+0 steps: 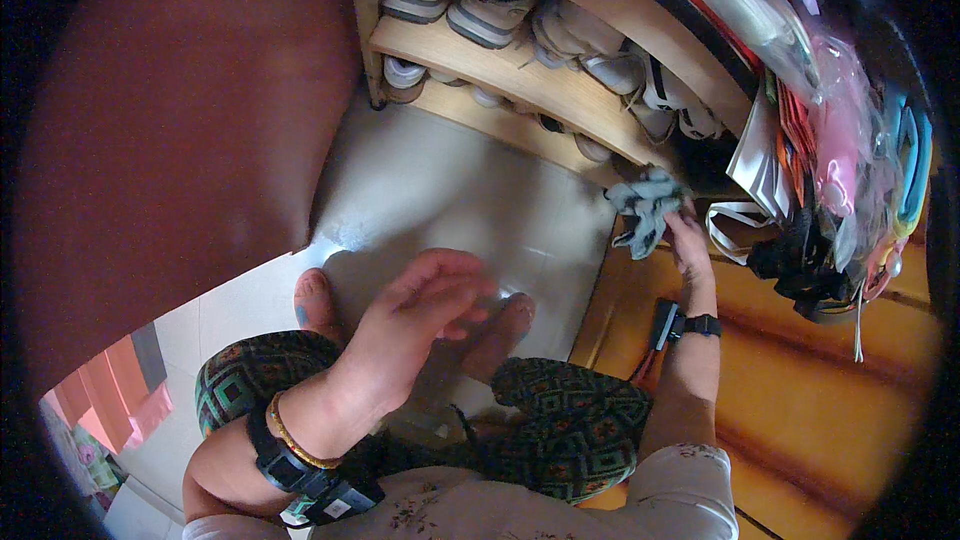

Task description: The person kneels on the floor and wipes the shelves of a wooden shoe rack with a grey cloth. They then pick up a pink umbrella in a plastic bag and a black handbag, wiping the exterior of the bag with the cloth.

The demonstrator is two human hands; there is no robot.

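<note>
My right hand [691,244], wearing a black wrist strap, grips a crumpled grey-green cloth [646,208] with dark patches. The cloth hangs by the right end of a wooden shoe rack [517,64]; I cannot tell whether it touches the boards. My left hand [409,315] is raised over the floor between my knees, slightly blurred. Its fingers are loosely bent and hold nothing. Several pairs of shoes stand on the rack's shelves, among them a grey-and-white sneaker [491,11]. Lower down, another shoe [405,73] sits at the left end.
A reddish-brown door panel [187,90] fills the left side. Plastic bags [836,127] and a white paper bag [757,157] hang at the right, above orange-brown wood panelling [825,405]. My bare feet rest on the pale tiled floor [450,172].
</note>
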